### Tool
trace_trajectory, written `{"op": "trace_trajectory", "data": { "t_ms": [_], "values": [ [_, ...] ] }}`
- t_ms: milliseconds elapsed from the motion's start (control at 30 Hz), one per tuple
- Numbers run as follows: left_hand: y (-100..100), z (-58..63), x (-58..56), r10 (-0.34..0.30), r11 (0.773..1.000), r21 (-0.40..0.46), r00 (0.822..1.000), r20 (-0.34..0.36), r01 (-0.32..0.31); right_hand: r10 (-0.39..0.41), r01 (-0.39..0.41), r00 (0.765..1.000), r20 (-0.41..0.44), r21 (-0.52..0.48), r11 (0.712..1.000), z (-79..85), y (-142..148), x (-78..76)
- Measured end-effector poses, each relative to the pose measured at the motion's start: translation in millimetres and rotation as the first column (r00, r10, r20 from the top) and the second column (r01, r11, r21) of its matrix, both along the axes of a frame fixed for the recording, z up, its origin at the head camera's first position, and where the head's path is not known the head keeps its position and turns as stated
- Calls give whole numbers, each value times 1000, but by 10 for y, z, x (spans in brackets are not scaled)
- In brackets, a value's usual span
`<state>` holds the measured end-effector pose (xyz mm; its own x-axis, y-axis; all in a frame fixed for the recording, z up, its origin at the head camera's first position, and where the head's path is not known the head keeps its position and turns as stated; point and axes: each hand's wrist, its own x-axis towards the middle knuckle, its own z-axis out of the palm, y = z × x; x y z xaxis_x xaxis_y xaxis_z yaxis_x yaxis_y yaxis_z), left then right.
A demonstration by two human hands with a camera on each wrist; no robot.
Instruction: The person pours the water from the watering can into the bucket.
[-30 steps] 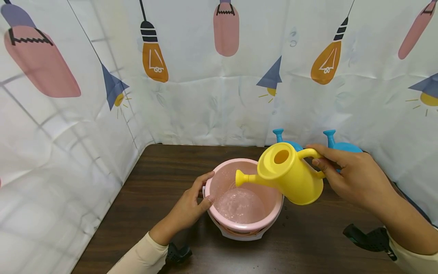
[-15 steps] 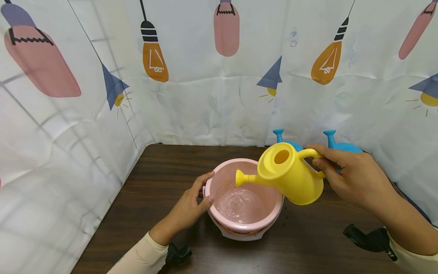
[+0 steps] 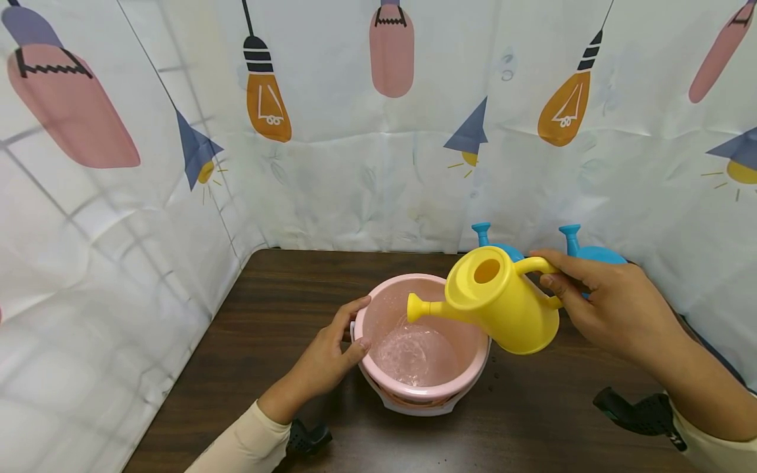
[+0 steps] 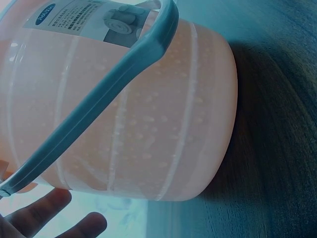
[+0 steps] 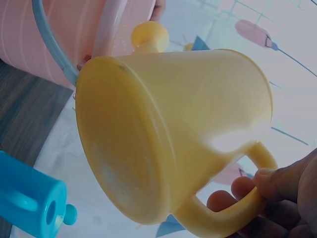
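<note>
My right hand (image 3: 621,312) grips the curved handle of a yellow watering can (image 3: 517,315). The can tips left, its spout over the opening of a pink bucket (image 3: 416,394). Thin streams fall from the spout into rippling water (image 3: 408,358) inside. On the bucket's left side, my left hand (image 3: 324,360) holds the rim, with the thumb over the near part. The left wrist view has the bucket's ribbed wall (image 4: 94,124) dotted with droplets, and some fingertips (image 4: 49,201) beside it. In the right wrist view, fingers and thumb wrap the yellow handle (image 5: 223,220).
Two blue watering cans (image 3: 600,254) stand at the back right, partly hidden by the yellow one and my right hand. The bucket's carrying handle (image 4: 109,89) hangs down. Beneath lies a dark wooden table (image 3: 284,295), with a printed white curtain (image 3: 355,190) along its back and left.
Both hands, the watering can and the bucket hold their places. Only the ripples on the water and the falling streams differ.
</note>
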<state>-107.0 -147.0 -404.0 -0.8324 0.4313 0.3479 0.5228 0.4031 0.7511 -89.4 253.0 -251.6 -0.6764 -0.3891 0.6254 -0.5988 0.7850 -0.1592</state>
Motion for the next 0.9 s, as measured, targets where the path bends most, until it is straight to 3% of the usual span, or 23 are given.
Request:
{"op": "trace_trajectory", "data": {
  "t_ms": [900],
  "values": [
    [0, -1, -3, -1, 1000, 2, 1000, 4, 1, 19, -19, 1000, -5, -4, 1000, 7, -2, -5]
  ]
}}
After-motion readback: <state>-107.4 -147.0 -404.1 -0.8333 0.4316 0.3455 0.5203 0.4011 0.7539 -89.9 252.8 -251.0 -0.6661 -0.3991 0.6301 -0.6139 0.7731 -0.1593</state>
